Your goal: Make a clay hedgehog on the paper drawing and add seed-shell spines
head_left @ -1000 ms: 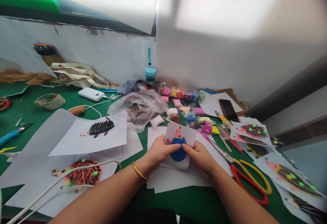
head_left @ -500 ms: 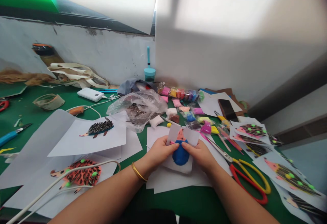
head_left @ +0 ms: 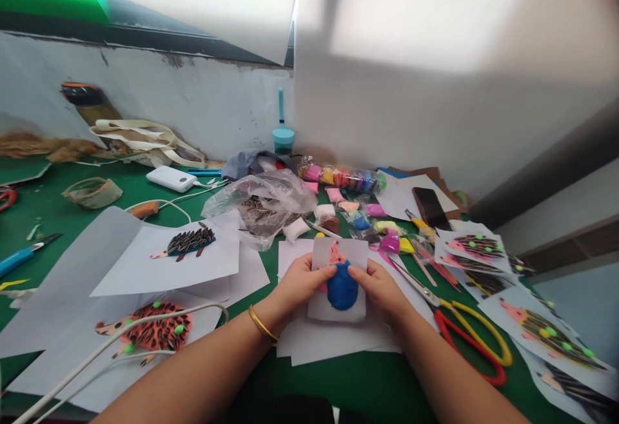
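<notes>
Between my hands is a small white card [head_left: 316, 311] that carries a hedgehog figure of modelling clay, with a blue body [head_left: 343, 287] and a pink head [head_left: 337, 254]. My left hand [head_left: 304, 282] grips the card's left edge, its thumb on the blue clay. On the opposite edge, my right hand [head_left: 382, 285] is closed the same way, thumb at the upper right of the body. The fingers behind the card are hidden. Under it lie several white paper sheets [head_left: 309, 346]. A small yellow clay ball [head_left: 320, 235] sits just past the card's top edge.
Scissors [head_left: 445, 305] with red and yellow handles lie to the right, near finished hedgehog cards [head_left: 546, 334]. Clay packets [head_left: 360, 220] and a plastic bag of seeds [head_left: 261, 208] are behind. A white cable [head_left: 120, 334] crosses a hedgehog picture [head_left: 159, 327] at left.
The card has turned more upright and squared to my view, so more of its face shows. Both thumbs have drawn apart towards the sides of the blue clay.
</notes>
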A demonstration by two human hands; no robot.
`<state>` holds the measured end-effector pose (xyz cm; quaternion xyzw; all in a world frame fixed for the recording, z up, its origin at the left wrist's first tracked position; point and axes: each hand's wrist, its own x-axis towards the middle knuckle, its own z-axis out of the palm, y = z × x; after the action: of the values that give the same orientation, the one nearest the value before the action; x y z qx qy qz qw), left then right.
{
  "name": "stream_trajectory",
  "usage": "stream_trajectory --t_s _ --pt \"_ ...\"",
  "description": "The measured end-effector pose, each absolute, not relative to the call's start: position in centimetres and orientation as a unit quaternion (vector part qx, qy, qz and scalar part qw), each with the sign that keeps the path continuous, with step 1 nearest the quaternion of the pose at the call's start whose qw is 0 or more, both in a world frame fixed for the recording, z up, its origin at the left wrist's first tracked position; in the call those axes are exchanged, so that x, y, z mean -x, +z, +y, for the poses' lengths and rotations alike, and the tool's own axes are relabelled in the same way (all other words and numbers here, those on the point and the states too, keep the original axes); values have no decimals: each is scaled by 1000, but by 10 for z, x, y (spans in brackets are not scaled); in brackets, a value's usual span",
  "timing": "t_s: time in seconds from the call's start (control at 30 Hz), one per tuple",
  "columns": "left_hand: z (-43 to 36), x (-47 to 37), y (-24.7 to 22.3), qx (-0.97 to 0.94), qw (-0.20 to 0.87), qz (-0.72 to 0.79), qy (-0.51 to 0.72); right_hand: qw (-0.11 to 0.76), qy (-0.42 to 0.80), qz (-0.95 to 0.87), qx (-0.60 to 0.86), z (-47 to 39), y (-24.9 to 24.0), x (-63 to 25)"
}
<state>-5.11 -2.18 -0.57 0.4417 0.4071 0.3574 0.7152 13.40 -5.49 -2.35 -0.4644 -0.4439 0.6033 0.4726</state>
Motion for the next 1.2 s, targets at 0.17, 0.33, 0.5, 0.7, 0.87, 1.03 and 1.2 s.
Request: stream_trajectory --t_s 0.17,0.33,0.5,0.7,0.87,1.03,1.2 --pt "-22 52 -7 -436 742 379 342 483 591 -439 474 -53 -25 -135" --pt "-23 52 -10 -415 754 372 349 481 611 -438 452 -52 -26 -136" --pt "-21 53 -11 -438 744 365 349 466 581 -457 486 -52 -24 -137" --pt "-22 53 -12 -421 751 374 344 450 592 -471 474 -52 -23 -136" --pt "-23 52 -9 -415 768 347 341 445 574 -479 493 -53 -20 -137" --pt "-24 51 -7 -383 764 358 376 456 587 -480 466 -53 -19 -135" --pt "-25 50 -5 -351 768 343 411 454 590 -464 480 -53 -22 -135"
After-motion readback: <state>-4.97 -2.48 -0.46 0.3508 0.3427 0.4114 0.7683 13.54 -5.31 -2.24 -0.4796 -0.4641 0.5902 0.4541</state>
